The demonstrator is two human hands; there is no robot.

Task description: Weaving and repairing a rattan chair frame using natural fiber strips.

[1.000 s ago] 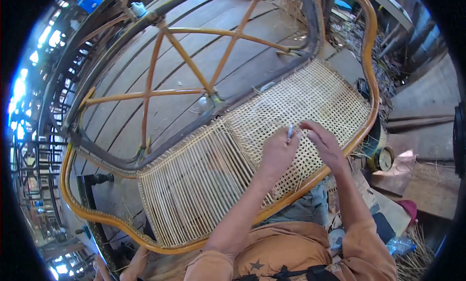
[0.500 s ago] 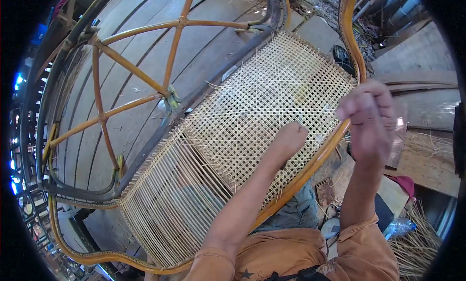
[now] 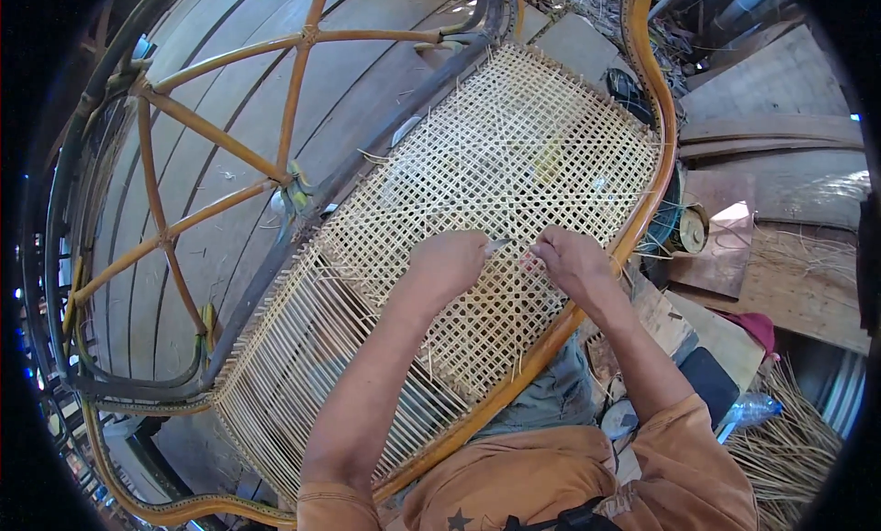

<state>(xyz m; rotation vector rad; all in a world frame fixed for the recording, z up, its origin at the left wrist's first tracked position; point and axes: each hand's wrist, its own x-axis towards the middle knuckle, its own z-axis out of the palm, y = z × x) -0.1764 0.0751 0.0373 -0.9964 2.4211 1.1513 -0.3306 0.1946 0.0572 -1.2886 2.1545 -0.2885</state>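
A woven cane panel (image 3: pixel 496 173) fills most of a curved rattan frame (image 3: pixel 541 340). My left hand (image 3: pixel 450 263) is closed over its middle. From between thumb and fingers juts a small pointed tool (image 3: pixel 498 245), its handle hidden in the fist. Just right of that tip, my right hand (image 3: pixel 574 263) is closed in a pinch, low over the weave. Whatever lies between its fingertips is too small to make out. Left of the finished lattice, parallel cane strands (image 3: pixel 340 370) run across the frame with gaps between them.
Crossed rattan poles (image 3: pixel 220 136) form an open frame part at the upper left, over a slatted surface (image 3: pixel 138 301). At the right lie wooden boards (image 3: pixel 798 283), a tin can (image 3: pixel 693 228), a plastic bottle (image 3: pixel 755 409) and a bundle of loose cane (image 3: pixel 780 453).
My right hand has come down from above the frame's right edge to the weave. My left hand has shifted left, and its tool tip now shows. The view has shifted slightly.
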